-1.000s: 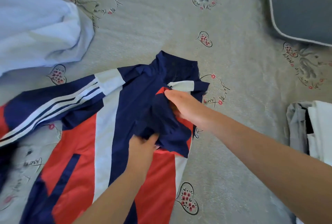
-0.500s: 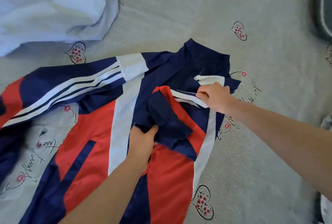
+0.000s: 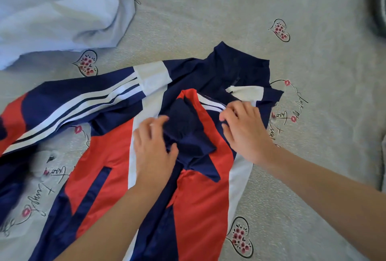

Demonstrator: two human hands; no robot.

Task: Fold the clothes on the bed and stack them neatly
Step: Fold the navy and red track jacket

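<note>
One track jacket [image 3: 200, 198] in navy, red and white lies spread on the bedspread [image 3: 313, 166], collar pointing away from the person and one striped sleeve [image 3: 73, 106] stretched out to the left. Near the chest, a bunched navy fold [image 3: 188, 135] of the jacket rises between the two hands. The left hand [image 3: 153, 152] sits on the fold's left side, thumb hooked under the navy cloth and fingers curled over its top, grasping it. The right hand [image 3: 244, 131] is just to the fold's right, at the jacket's upper right edge below the collar; its curled fingertips pinch the fabric by the white stripes there. Both hands are thus clenched on the same garment, the fold lying between them.

One pale blue garment [image 3: 58, 9] lies crumpled at the upper left, well apart from the jacket. The bedspread is grey-green, printed with heart motifs [image 3: 240, 237] and script.
</note>
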